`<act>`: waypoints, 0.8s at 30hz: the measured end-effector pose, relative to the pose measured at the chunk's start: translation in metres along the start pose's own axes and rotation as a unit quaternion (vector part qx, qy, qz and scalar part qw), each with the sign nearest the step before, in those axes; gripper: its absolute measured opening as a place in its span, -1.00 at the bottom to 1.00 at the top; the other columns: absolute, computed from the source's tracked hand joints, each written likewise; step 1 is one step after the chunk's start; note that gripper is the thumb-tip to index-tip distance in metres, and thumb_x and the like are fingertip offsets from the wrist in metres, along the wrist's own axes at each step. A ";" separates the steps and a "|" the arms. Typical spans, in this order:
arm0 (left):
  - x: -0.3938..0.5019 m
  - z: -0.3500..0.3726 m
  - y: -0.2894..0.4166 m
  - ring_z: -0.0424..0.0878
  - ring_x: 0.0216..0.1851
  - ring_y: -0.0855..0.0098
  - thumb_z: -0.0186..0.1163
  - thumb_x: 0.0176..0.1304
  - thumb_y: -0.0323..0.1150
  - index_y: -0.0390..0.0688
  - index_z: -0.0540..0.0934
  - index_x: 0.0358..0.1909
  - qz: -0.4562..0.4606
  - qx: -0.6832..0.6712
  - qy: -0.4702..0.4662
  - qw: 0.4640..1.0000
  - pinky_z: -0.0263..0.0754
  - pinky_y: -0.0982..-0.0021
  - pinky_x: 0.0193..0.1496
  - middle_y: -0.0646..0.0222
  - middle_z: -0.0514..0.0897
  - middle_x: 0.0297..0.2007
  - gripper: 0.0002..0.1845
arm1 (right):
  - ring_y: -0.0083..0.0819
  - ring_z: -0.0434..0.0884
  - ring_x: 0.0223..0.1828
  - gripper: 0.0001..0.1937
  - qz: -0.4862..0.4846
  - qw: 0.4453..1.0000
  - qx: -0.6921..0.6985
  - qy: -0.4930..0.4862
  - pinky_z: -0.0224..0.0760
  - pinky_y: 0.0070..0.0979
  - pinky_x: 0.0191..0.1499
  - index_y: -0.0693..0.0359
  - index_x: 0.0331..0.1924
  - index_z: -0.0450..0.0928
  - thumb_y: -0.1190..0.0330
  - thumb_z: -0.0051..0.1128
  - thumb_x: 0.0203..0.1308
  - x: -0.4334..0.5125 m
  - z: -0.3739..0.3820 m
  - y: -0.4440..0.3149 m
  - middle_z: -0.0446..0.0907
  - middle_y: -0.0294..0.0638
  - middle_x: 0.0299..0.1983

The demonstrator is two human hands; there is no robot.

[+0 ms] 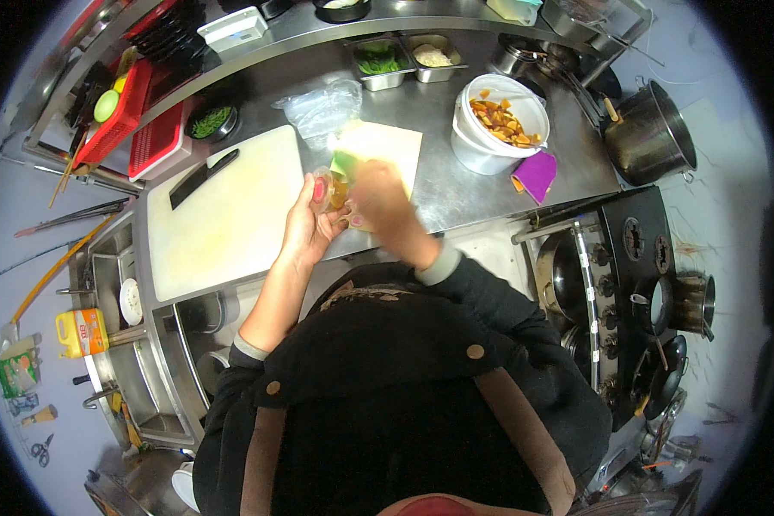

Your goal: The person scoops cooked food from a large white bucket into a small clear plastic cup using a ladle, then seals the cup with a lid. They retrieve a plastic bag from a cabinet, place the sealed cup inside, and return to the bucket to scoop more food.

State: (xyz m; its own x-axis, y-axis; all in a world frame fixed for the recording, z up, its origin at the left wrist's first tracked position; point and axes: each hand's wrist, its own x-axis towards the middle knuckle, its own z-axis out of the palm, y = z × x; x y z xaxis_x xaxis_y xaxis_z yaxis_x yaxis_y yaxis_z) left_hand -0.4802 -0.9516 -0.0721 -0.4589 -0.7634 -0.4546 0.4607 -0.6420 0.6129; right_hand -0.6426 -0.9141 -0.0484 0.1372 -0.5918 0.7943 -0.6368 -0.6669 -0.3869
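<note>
My left hand (pixel 305 226) grips a small clear plastic container (pixel 322 188) with a pinkish-red patch and something amber in it. Just to its right is my right hand (pixel 387 206), blurred by motion, so whether its fingers hold anything is unclear. A small clear piece with a pink spot (pixel 356 221) shows between the two hands. Below them a pale yellow sheet or board (pixel 403 148) lies on the steel worktop (pixel 435 119). Left of my left hand is a white cutting board (pixel 232 226), with a dark-bladed cleaver (pixel 197 182) resting near its far edge.
Behind the sheet lies a clear plastic bag (pixel 326 113). A white bucket of orange-brown chunks (pixel 480 151) stands at right, beside a purple cloth (pixel 536 177). Steel pans (pixel 387 80) hold greens and a pale food. A steel shelf (pixel 374 29) crosses the back; a gas stove (pixel 632 271) stands right.
</note>
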 end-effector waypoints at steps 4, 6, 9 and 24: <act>0.018 -0.027 -0.014 0.62 -0.21 0.37 -0.02 0.44 0.11 -0.09 0.39 0.21 0.018 -0.028 0.049 0.998 0.53 0.46 -0.23 0.31 0.63 -0.08 -0.46 | -0.02 0.46 0.09 -0.52 0.175 0.971 0.067 -0.150 0.29 -0.17 0.19 0.25 0.27 0.40 0.46 0.02 0.22 -0.055 0.007 -0.005 0.50 0.01 0.15; 0.020 -0.040 -0.022 0.62 -0.23 0.41 -0.04 0.45 0.12 -0.09 0.38 0.21 0.033 0.012 0.102 0.994 0.53 0.47 -0.23 0.34 0.63 -0.08 -0.45 | -0.01 0.48 0.08 -0.62 0.238 0.948 0.091 -0.190 0.31 -0.21 0.20 0.29 0.20 0.47 0.36 -0.01 0.35 -0.080 -0.016 0.011 0.54 0.05 0.08; 0.015 -0.049 -0.028 0.60 -0.17 0.42 -0.04 0.44 0.15 -0.09 0.36 0.24 0.036 0.036 0.132 0.990 0.55 0.49 -0.23 0.30 0.60 -0.01 -0.42 | -0.11 0.51 0.14 -0.66 0.346 0.917 0.106 -0.166 0.32 -0.28 0.23 0.28 0.12 0.54 0.28 -0.10 0.44 -0.110 -0.062 0.043 0.57 0.00 0.09; -0.011 0.028 -0.114 0.71 -0.14 0.20 -0.03 0.47 -0.01 -0.27 0.39 0.18 0.021 -0.109 0.189 0.976 0.64 0.19 0.03 0.10 0.67 -0.06 -0.48 | -0.07 0.33 0.35 -0.38 0.471 0.871 -0.138 -0.017 0.12 -0.24 0.40 0.41 0.36 0.19 0.31 0.17 0.32 -0.247 -0.226 0.256 0.33 0.11 0.33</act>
State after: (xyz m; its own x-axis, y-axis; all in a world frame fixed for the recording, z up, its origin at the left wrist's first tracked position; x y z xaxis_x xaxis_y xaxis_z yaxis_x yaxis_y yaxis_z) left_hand -0.5487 -0.8676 -0.1192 -0.1426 -0.7352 -0.6627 0.6432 -0.5777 0.5026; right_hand -1.0108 -0.8361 -0.2377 -0.5256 -0.8340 0.1680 -0.6359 0.2540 -0.7288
